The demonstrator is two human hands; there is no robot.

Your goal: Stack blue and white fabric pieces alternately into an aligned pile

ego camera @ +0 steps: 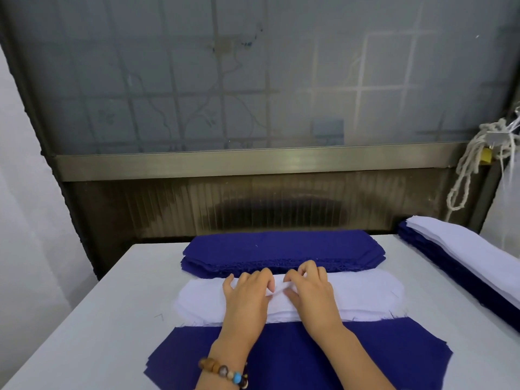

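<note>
My grip is on the top white piece [277,291]. My left hand [247,294] and right hand [309,291] sit side by side with fingers curled, pinching up a small ridge of cloth between them. Neither hand holds anything else.

That piece has not yet left the white stack [365,294], which lies across the middle of the desk [98,319]. The blue stack [281,249] is just beyond it at 12 o'clock, touching or nearly touching its far edge. The pile [295,356] I am building lies at 6 o'clock, under my wrists, with blue on top, so a white layer looks due next.

I judge the job to be somewhere in the middle. Both supply stacks have many layers left. How many layers the pile has I cannot tell, since only its blue top and some slightly stepped edges at the left corner show. At 3 o'clock a side stack [464,249] runs along the desk edge, white over blue, but I cannot tell whether it is finished work.

What is left is to peel this white piece free, lay it square on the blue, then carry on alternating.
</note>
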